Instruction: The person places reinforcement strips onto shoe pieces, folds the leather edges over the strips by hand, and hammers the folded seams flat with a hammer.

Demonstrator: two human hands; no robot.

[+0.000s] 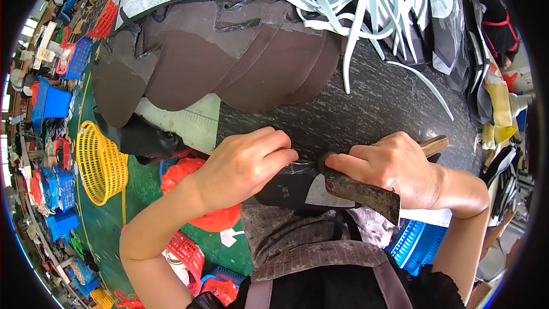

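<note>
My right hand (400, 166) is wrapped round a hammer (363, 191) with a rusty dark metal head, held close to the head. The end of its wooden handle juts out past my knuckles. My left hand (246, 163) is closed, thumb and fingers drawn together just left of the hammer's face; whatever they may pinch is hidden. Below and between my hands, at the near edge of the worktop, lies a black sheet piece (280, 189) with a pale grey patch (326, 191).
Brown-black cut pieces (251, 63) overlap across the back left of the dark worktop (394, 103). Pale strips (366, 0) are heaped at the back. A marked metal plate (194, 117) lies left. A yellow basket (103, 163) and red bags (217, 217) sit lower down.
</note>
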